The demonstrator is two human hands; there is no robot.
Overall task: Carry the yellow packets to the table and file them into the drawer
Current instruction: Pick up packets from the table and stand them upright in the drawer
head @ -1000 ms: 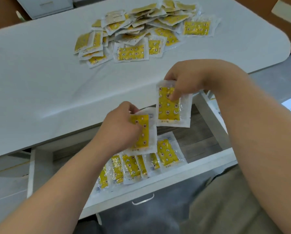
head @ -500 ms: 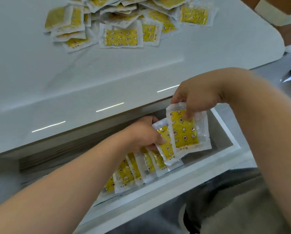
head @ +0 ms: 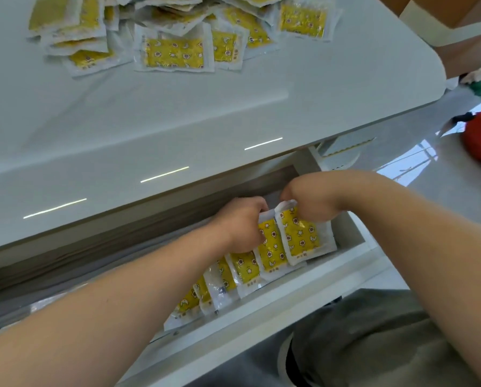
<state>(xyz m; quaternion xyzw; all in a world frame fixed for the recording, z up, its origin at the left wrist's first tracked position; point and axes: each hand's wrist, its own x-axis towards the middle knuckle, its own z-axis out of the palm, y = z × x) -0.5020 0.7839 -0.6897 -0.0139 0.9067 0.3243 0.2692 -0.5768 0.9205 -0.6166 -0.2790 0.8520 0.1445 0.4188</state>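
In the open white drawer (head: 331, 277), the right hand (head: 309, 203) pinches an upright yellow plastic packet (head: 303, 234); the left hand (head: 240, 224) grips its overlapping neighbour (head: 271, 251), long axes running front-to-back.

No legible text anywhere. A tiny dark mark at the bottom edge of the packet (head: 301, 236) pinched in the right hand (head: 309, 203), too small to read. The same kind of mark on the neighbouring packet (head: 270, 247) under the left hand (head: 240, 224), equally unreadable. Only printed stars, moons and flower shapes on the yellow panels, in the drawer (head: 261, 311) as on the loose packets (head: 175, 53) heaped on the table (head: 122, 121). No brand, number or sign made out.
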